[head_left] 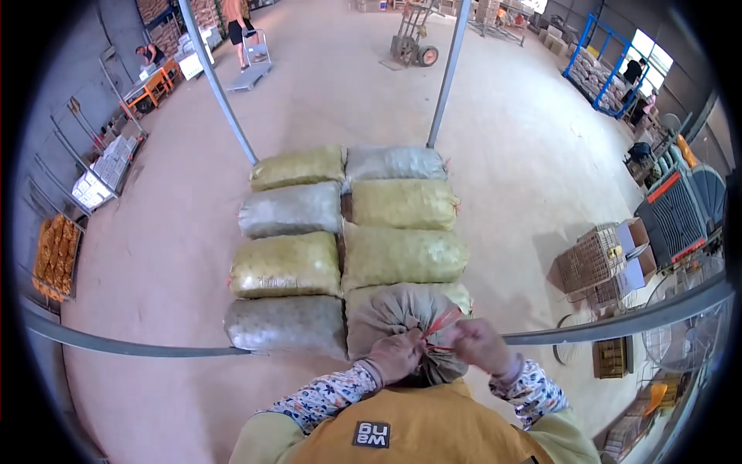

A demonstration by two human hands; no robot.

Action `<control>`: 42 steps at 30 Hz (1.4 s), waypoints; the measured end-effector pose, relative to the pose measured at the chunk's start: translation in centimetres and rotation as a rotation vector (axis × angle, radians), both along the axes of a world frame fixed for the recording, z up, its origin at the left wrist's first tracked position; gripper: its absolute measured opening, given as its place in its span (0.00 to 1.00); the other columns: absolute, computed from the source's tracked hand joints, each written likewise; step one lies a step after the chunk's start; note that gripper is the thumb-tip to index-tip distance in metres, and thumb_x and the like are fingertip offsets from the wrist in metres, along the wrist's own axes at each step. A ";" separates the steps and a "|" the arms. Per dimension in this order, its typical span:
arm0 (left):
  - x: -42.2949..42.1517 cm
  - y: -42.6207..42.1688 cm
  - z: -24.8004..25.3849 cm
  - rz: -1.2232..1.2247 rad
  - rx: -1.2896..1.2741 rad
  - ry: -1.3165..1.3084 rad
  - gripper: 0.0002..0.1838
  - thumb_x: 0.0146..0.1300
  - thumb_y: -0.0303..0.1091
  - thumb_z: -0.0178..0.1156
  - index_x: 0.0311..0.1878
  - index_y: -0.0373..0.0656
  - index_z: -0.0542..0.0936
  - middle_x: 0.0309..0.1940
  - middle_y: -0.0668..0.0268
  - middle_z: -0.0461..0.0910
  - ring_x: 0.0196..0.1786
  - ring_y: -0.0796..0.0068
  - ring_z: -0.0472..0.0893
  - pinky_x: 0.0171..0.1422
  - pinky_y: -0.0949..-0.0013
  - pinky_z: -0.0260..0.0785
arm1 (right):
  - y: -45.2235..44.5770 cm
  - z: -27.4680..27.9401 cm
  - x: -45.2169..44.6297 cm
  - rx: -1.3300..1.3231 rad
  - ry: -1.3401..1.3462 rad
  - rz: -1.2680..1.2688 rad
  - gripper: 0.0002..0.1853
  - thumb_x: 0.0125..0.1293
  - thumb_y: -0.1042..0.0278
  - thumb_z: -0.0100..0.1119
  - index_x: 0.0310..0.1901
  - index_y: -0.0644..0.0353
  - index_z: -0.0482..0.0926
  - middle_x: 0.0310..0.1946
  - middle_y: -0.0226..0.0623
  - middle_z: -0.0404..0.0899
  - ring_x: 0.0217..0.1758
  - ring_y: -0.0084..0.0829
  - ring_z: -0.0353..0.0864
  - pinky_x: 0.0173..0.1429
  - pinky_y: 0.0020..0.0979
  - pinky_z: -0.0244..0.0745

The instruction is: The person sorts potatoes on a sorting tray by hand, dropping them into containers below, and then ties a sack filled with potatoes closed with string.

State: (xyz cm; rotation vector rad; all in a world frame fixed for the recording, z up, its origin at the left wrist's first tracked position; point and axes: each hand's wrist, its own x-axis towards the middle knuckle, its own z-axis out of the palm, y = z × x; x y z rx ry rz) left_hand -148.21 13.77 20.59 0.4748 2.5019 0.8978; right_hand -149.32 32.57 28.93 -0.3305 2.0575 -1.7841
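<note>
A grey-brown mesh sack [384, 312] stands right before me, its top gathered into folds. My left hand [396, 357] is closed around the bunched neck of this sack. Red string [443, 319] loops at the neck, between my two hands. Slightly blurred, my right hand [481, 346] is closed at the string's right side, fingers curled in. Beneath and behind the sack lies a yellowish full sack [456, 294], partly covered. Left of it rests a grey full sack [284, 323].
Several filled sacks [406, 255] lie in two columns ahead. A metal frame bar [618, 320] crosses on both sides, with upright posts [450, 73] at the far corners. Wicker baskets [591, 259] stand right. A hand truck [411, 42], a flat cart [251, 76] and people are farther off.
</note>
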 end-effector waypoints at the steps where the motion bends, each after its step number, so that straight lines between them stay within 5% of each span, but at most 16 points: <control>1: 0.5 -0.4 -2.1 -0.149 0.036 0.204 0.15 0.66 0.42 0.48 0.50 0.44 0.71 0.33 0.58 0.81 0.40 0.54 0.81 0.47 0.57 0.73 | -2.2 -0.1 -0.5 0.107 0.169 0.163 0.13 0.67 0.62 0.55 0.26 0.60 0.76 0.18 0.25 0.74 0.20 0.18 0.70 0.23 0.23 0.65; 3: 0.7 -0.6 -5.4 -0.165 0.115 0.412 0.16 0.66 0.41 0.47 0.52 0.45 0.71 0.31 0.59 0.81 0.38 0.55 0.81 0.45 0.57 0.73 | -4.7 -0.9 -1.9 0.224 0.351 0.330 0.13 0.67 0.63 0.56 0.26 0.61 0.76 0.17 0.25 0.74 0.20 0.19 0.71 0.24 0.24 0.67; 6: -0.1 -1.4 -6.5 -0.185 0.261 0.803 0.17 0.67 0.41 0.45 0.56 0.46 0.69 0.29 0.62 0.80 0.34 0.57 0.81 0.41 0.56 0.73 | -5.8 -1.9 -3.9 0.064 -0.183 0.351 0.10 0.67 0.65 0.56 0.40 0.63 0.79 0.27 0.28 0.79 0.28 0.23 0.76 0.32 0.28 0.73; 8: -0.6 -1.9 -5.6 -0.112 0.285 0.488 0.16 0.70 0.42 0.42 0.51 0.45 0.73 0.28 0.59 0.79 0.34 0.56 0.80 0.40 0.57 0.72 | -3.6 -2.2 -4.0 -0.232 0.385 0.108 0.16 0.64 0.63 0.54 0.49 0.65 0.76 0.43 0.40 0.80 0.45 0.31 0.80 0.42 0.31 0.75; 10: -1.2 -1.7 -5.3 -0.082 0.314 0.322 0.17 0.71 0.43 0.41 0.48 0.44 0.75 0.28 0.58 0.79 0.34 0.56 0.80 0.39 0.57 0.71 | -2.1 -3.2 -1.6 -0.133 0.314 0.040 0.25 0.64 0.58 0.56 0.58 0.64 0.70 0.46 0.44 0.77 0.45 0.37 0.79 0.43 0.37 0.74; 12: -2.2 -1.8 -5.0 -0.025 0.316 -0.015 0.19 0.74 0.43 0.39 0.45 0.41 0.77 0.25 0.56 0.78 0.31 0.55 0.79 0.35 0.59 0.71 | -1.4 -7.0 0.7 0.644 0.574 0.183 0.26 0.63 0.59 0.58 0.59 0.64 0.69 0.42 0.45 0.77 0.44 0.41 0.79 0.43 0.37 0.75; 13: -1.9 -1.7 -7.4 -0.113 0.405 0.416 0.21 0.74 0.45 0.40 0.41 0.38 0.76 0.19 0.58 0.74 0.24 0.62 0.77 0.31 0.62 0.69 | -2.7 -6.8 1.2 0.608 0.824 -0.022 0.17 0.61 0.60 0.60 0.47 0.62 0.75 0.34 0.45 0.78 0.38 0.42 0.80 0.38 0.37 0.75; 14: -2.0 -1.6 -5.6 -0.114 0.407 0.417 0.21 0.74 0.45 0.40 0.41 0.38 0.76 0.19 0.58 0.74 0.24 0.62 0.77 0.31 0.62 0.69 | -2.9 -7.4 1.6 0.610 0.824 -0.023 0.17 0.61 0.60 0.60 0.47 0.62 0.75 0.34 0.45 0.78 0.38 0.42 0.80 0.38 0.37 0.75; 16: -2.2 -1.6 -2.3 0.071 0.522 -0.398 0.22 0.74 0.49 0.41 0.37 0.40 0.76 0.22 0.64 0.75 0.26 0.71 0.77 0.30 0.68 0.68 | -3.3 -8.6 2.0 0.653 0.700 -0.174 0.14 0.58 0.59 0.63 0.39 0.61 0.79 0.26 0.42 0.79 0.28 0.39 0.80 0.32 0.36 0.73; 19: -2.8 -1.4 -1.9 0.223 0.721 -0.866 0.22 0.72 0.52 0.44 0.37 0.42 0.77 0.22 0.70 0.73 0.23 0.78 0.72 0.28 0.75 0.65 | -3.5 -8.6 2.4 0.609 0.679 -0.261 0.09 0.59 0.61 0.62 0.33 0.58 0.79 0.23 0.40 0.79 0.26 0.40 0.80 0.30 0.36 0.73; 23: -2.5 -2.0 -1.7 0.144 0.668 -0.874 0.17 0.68 0.49 0.52 0.38 0.44 0.77 0.23 0.74 0.73 0.22 0.80 0.71 0.27 0.79 0.64 | -3.2 -10.0 2.6 0.458 0.496 -0.330 0.08 0.61 0.63 0.61 0.34 0.59 0.80 0.23 0.42 0.80 0.27 0.41 0.81 0.32 0.35 0.74; 26: -0.2 -2.0 -2.7 0.124 0.815 -0.554 0.10 0.62 0.40 0.60 0.38 0.44 0.78 0.24 0.70 0.78 0.23 0.76 0.76 0.28 0.74 0.68 | -3.1 -11.4 2.1 0.174 -0.067 -0.356 0.10 0.61 0.62 0.61 0.39 0.59 0.80 0.26 0.46 0.80 0.28 0.42 0.81 0.32 0.35 0.74; 28: 0.6 -0.9 -4.4 0.280 0.712 0.251 0.10 0.56 0.33 0.64 0.41 0.44 0.78 0.27 0.63 0.81 0.27 0.69 0.81 0.31 0.68 0.72 | -3.4 -11.2 2.3 0.139 0.006 -0.381 0.11 0.62 0.62 0.60 0.40 0.60 0.81 0.26 0.44 0.81 0.28 0.38 0.82 0.33 0.33 0.74; 32: 1.1 -1.3 -3.1 0.268 0.403 0.616 0.16 0.49 0.32 0.68 0.44 0.44 0.79 0.37 0.59 0.81 0.36 0.62 0.80 0.42 0.64 0.72 | -2.9 -9.8 2.2 0.363 0.348 -0.181 0.13 0.64 0.61 0.60 0.42 0.62 0.81 0.27 0.33 0.83 0.29 0.24 0.79 0.35 0.28 0.73; 36: -0.1 -1.4 -1.8 0.293 0.293 0.835 0.17 0.46 0.33 0.69 0.41 0.45 0.80 0.31 0.62 0.79 0.36 0.58 0.78 0.44 0.60 0.70 | -1.7 -8.2 2.0 0.642 0.414 0.064 0.13 0.66 0.62 0.57 0.42 0.65 0.81 0.28 0.26 0.82 0.32 0.20 0.78 0.39 0.26 0.74; 42: -0.9 -1.9 -2.3 -0.030 0.146 0.621 0.12 0.51 0.40 0.64 0.35 0.45 0.78 0.32 0.60 0.79 0.38 0.60 0.79 0.45 0.61 0.71 | -1.2 -9.9 0.2 -0.545 -0.669 -0.056 0.09 0.67 0.70 0.55 0.38 0.67 0.81 0.33 0.32 0.81 0.38 0.21 0.78 0.47 0.22 0.73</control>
